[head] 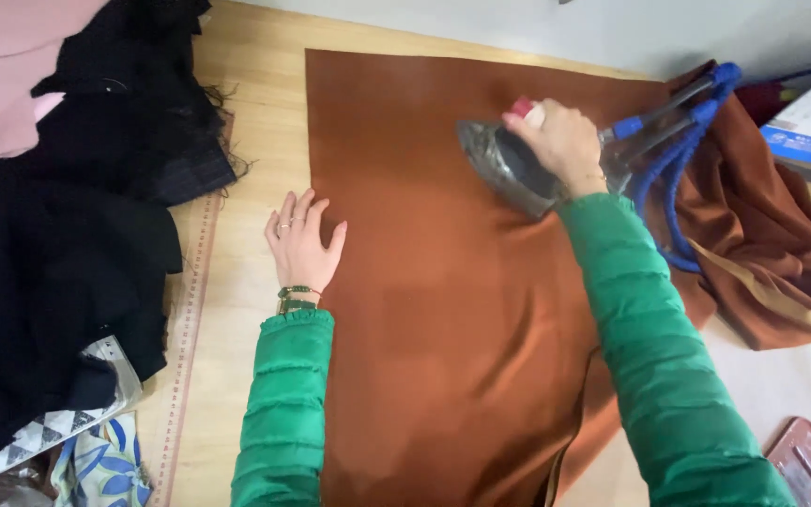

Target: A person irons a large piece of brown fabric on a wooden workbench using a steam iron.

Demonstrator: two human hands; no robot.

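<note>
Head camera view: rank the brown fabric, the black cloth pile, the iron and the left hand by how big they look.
1. brown fabric
2. black cloth pile
3. iron, partly covered by the right hand
4. left hand, looking close to the iron in size, so that order is unsure

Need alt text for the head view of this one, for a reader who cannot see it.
A person in green sleeves presses an iron onto rust-brown fabric with the right hand, while the left hand lies flat at the fabric's left edge on a wooden table. Dark and pink clothes are heaped at the left; a blue cord trails from the iron.
</note>
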